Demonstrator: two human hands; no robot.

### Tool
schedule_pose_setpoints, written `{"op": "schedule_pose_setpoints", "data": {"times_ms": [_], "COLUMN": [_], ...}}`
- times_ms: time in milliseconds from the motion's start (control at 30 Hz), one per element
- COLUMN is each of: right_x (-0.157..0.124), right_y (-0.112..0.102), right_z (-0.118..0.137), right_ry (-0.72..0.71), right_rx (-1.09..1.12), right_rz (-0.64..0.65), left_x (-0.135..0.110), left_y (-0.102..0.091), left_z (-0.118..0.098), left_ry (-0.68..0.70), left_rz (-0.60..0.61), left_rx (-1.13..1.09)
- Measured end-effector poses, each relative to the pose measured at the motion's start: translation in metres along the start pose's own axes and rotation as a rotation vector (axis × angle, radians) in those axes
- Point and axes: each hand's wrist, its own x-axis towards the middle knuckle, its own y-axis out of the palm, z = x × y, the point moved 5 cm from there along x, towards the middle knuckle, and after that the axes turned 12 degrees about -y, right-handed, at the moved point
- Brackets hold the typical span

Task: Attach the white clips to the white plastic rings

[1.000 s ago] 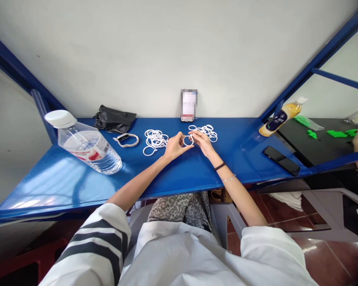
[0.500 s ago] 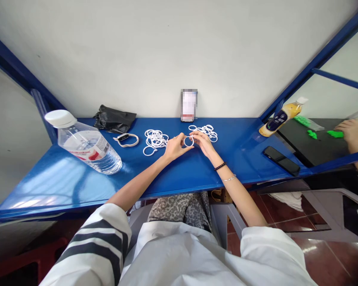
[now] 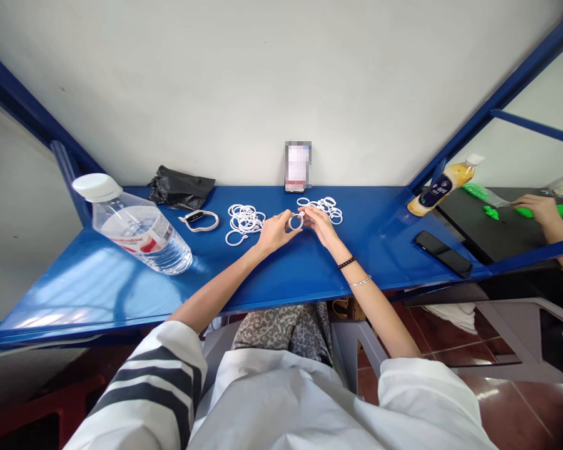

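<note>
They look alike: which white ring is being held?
The ring between the left hand and right hand; the others lie in the left pile or right pile.

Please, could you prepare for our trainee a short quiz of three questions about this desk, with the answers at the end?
1. Short answer: what is held between the left hand and the right hand?

2. Multiple choice: which thing lies just in front of the black plastic bag?
a) a bottle with yellow drink
b) a fitness band with a pale strap
c) a black smartphone

3. True or false: the cap of the large clear bottle is blue.

Key:
1. One white ring.
2. b
3. False; it is white.
</note>
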Motion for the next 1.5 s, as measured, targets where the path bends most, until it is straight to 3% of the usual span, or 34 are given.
{"op": "schedule_pose_setpoints", "data": {"times_ms": [267, 500, 733, 933, 1233, 1500], "right_x": [0.001, 0.002, 0.004, 0.005, 0.004, 0.002], "right_y": [-0.001, -0.004, -0.007, -0.005, -0.006, -0.003], "right_z": [-0.003, -0.004, -0.007, -0.009, -0.006, -0.002], "right_ry": [-0.009, -0.053, -0.107, -0.131, -0.094, -0.067], "right_rx": [-0.117, -0.048, -0.036, -0.020, 0.028, 0.101], "right_rz": [0.025, -0.013, -0.052, -0.002, -0.070, -0.043], "left_x": [0.000, 0.002, 0.004, 0.007, 0.006, 0.005], "left_y": [-0.001, 0.003, 0.002, -0.003, -0.003, -0.006], "left_z": [-0.004, 0.002, 0.007, 0.009, 0.007, 0.006], "left_ry": [0.025, -0.051, -0.065, -0.084, -0.022, 0.019], "left_rz": [0.051, 0.061, 0.029, -0.030, -0.011, -0.062], "left_rx": [0.014, 0.020, -0.184, -0.314, -0.304, -0.278]}}
